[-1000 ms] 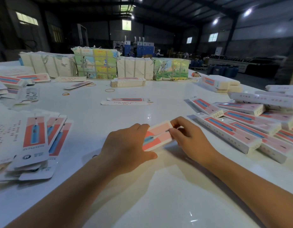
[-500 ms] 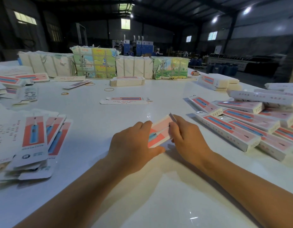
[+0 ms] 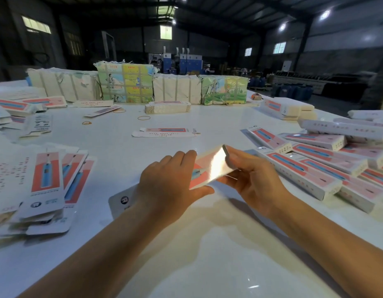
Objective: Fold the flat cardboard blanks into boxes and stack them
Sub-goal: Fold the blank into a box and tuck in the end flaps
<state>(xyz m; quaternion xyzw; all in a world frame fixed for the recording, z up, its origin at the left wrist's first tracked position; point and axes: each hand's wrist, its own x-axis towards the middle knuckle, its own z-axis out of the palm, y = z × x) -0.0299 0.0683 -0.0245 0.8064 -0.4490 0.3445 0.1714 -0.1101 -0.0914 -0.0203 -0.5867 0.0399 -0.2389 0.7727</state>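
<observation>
A pink-and-white cardboard blank (image 3: pixel 210 166) is held between both hands a little above the white table (image 3: pixel 207 254), its far end tilted up and catching glare. My left hand (image 3: pixel 169 181) lies over its near half, with the thumb under its edge. My right hand (image 3: pixel 250 177) pinches the far end, where a small grey flap stands up. The blank's white near end (image 3: pixel 123 201) shows beside my left wrist. Folded boxes (image 3: pixel 315 166) lie stacked at the right. Flat blanks (image 3: pixel 48 179) are piled at the left.
One flat blank (image 3: pixel 164 132) lies alone mid-table. Wrapped bundles (image 3: pixel 126 82) line the far edge, with a short stack of blanks (image 3: pixel 167 107) in front. Rubber bands (image 3: pixel 143 118) are scattered nearby. More boxes and blanks (image 3: pixel 24 106) lie at the far left.
The blank has been lifted and tilted, its far end rising off the table. My right hand turned palm-up under that end, and a small flap now stands up there.
</observation>
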